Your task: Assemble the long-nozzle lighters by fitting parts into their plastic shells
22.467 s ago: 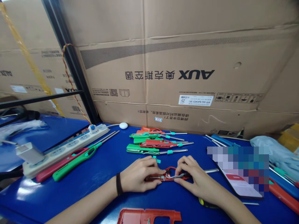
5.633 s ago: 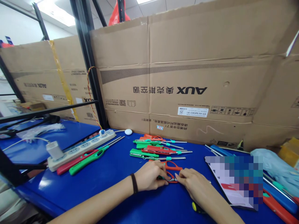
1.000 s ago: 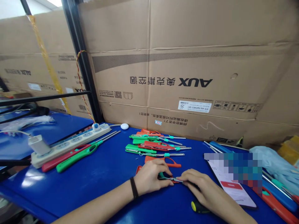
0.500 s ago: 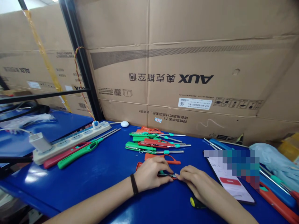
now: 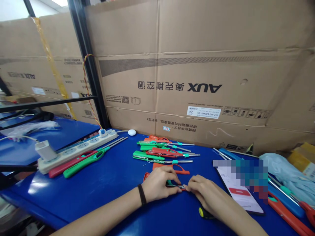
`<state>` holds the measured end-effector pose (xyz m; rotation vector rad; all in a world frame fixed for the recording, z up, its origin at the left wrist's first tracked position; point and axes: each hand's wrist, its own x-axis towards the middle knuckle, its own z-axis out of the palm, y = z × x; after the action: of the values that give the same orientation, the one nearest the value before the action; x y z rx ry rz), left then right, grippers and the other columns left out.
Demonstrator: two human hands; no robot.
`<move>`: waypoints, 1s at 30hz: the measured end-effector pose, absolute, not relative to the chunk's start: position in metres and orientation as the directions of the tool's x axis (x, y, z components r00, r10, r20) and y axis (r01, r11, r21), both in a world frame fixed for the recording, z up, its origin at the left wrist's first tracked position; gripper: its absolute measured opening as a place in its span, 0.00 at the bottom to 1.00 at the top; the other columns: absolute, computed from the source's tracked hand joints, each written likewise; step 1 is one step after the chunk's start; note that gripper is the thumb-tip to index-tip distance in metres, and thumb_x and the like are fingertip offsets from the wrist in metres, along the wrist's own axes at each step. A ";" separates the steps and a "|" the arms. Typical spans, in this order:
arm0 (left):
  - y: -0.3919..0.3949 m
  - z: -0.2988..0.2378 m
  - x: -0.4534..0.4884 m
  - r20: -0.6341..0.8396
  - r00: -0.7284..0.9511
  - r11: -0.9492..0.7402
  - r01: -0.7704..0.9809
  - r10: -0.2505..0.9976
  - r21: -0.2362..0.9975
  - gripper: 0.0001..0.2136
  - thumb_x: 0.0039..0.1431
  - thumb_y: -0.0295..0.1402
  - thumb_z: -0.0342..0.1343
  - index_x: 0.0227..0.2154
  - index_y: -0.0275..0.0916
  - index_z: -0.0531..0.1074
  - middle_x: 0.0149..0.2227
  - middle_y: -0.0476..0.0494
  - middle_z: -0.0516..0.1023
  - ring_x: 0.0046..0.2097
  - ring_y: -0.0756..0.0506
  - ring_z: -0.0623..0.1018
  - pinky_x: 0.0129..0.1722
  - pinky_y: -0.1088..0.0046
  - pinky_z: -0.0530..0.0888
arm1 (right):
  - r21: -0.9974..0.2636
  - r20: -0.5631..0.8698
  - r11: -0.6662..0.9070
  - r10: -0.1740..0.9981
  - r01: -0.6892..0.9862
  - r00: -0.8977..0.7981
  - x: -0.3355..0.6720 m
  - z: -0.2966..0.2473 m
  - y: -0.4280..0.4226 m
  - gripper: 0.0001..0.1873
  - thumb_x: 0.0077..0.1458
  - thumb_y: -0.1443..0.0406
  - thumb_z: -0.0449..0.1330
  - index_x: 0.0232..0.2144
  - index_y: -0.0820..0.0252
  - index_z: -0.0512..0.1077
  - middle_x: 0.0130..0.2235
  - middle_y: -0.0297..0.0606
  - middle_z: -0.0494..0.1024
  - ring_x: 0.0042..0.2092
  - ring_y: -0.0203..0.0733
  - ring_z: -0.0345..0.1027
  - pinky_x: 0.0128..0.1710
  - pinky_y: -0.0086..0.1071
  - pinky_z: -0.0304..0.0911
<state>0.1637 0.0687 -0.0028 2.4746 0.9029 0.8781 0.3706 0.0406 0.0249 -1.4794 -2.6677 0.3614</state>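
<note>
My left hand [image 5: 158, 185] and my right hand [image 5: 201, 190] meet low in the middle of the blue workbench [image 5: 81, 200]. Between my fingertips is a small green lighter part [image 5: 172, 183] with a thin wire [image 5: 178, 186] and a metal end. The left hand grips the green part, and the right fingers pinch the wire end. Just beyond them lies an orange-red lighter shell [image 5: 171, 168], partly hidden by my left hand. A yellow-and-black screwdriver handle [image 5: 204, 213] lies under my right wrist.
Several red and green long-nosed lighters [image 5: 164, 150] lie in a group behind my hands. Two more [image 5: 81, 165] lie along a white power strip [image 5: 76, 152]. A phone [image 5: 236, 190] is at the right, near blue and red tools. Cardboard boxes stand behind the bench.
My hands stay nearly still at the green part, and the view shifts slightly. Earlier, they held a red lighter piece further forward on the bench.
</note>
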 end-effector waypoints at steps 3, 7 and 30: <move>0.068 -0.003 0.164 0.420 0.602 -0.724 0.456 0.679 0.517 0.06 0.51 0.33 0.65 0.32 0.38 0.79 0.35 0.46 0.78 0.39 0.46 0.78 0.40 0.75 0.73 | -0.225 -0.072 0.489 0.855 0.843 -0.514 0.369 0.025 0.043 0.15 0.56 0.76 0.52 0.32 0.57 0.76 0.36 0.40 0.76 0.39 0.42 0.71 0.38 0.28 0.58; 0.067 -0.002 0.164 0.411 0.615 -0.728 0.450 0.673 0.517 0.05 0.52 0.33 0.64 0.32 0.38 0.79 0.35 0.46 0.78 0.40 0.45 0.77 0.41 0.75 0.72 | -0.199 -0.095 0.453 0.873 0.869 -0.478 0.357 0.028 0.046 0.14 0.51 0.77 0.54 0.30 0.58 0.77 0.35 0.42 0.76 0.38 0.45 0.72 0.36 0.30 0.57; 0.096 0.030 0.101 0.317 0.469 -0.566 0.664 0.824 0.488 0.12 0.50 0.39 0.64 0.36 0.38 0.77 0.37 0.43 0.78 0.39 0.42 0.77 0.40 0.70 0.72 | -0.509 0.055 0.328 0.935 0.795 -0.351 0.366 0.013 0.086 0.14 0.51 0.60 0.62 0.39 0.61 0.71 0.36 0.38 0.75 0.37 0.41 0.69 0.36 0.31 0.62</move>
<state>0.1008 0.0963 0.0297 2.4243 1.2669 0.7651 0.3659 0.0861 0.0126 -1.5411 -2.2601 0.5737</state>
